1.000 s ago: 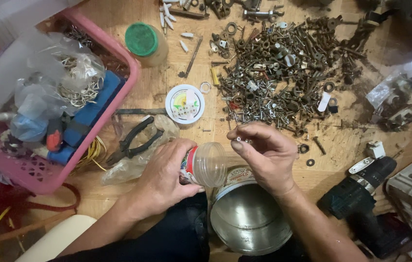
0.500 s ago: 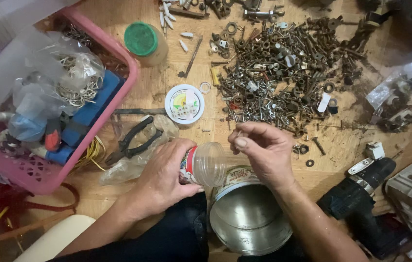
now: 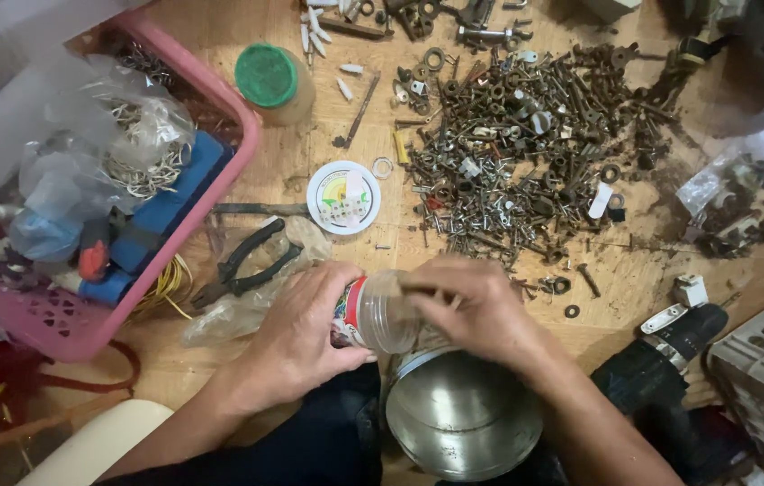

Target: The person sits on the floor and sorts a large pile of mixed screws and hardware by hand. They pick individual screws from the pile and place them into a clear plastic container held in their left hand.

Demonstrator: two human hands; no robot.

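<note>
The jar is a small clear plastic one with a red band and a printed label round the end nearest the left hand; the rest of its wall is see-through and looks close to empty, though what lies inside cannot be made out. It lies on its side, long axis running left to right, with its open mouth pointing right, toward the right hand. It is held in the near middle of the scene, just above the far rim of the steel tin, which stands open between the person's arms.

The left hand wraps the labelled end of the jar, fingers curled round it. The right hand is at the jar's mouth with its fingertips pinched narrow together; something small may be between them, but that cannot be told.

Left of the left hand lie black-handled pliers on a crumpled clear bag. Further left is a pink basket of bagged hardware. Far of the hands sits a round white lid, and beyond it a green-capped jar. A wide heap of rusty screws, nuts and washers covers the wooden table on the far right. A black drill lies near the right.
</note>
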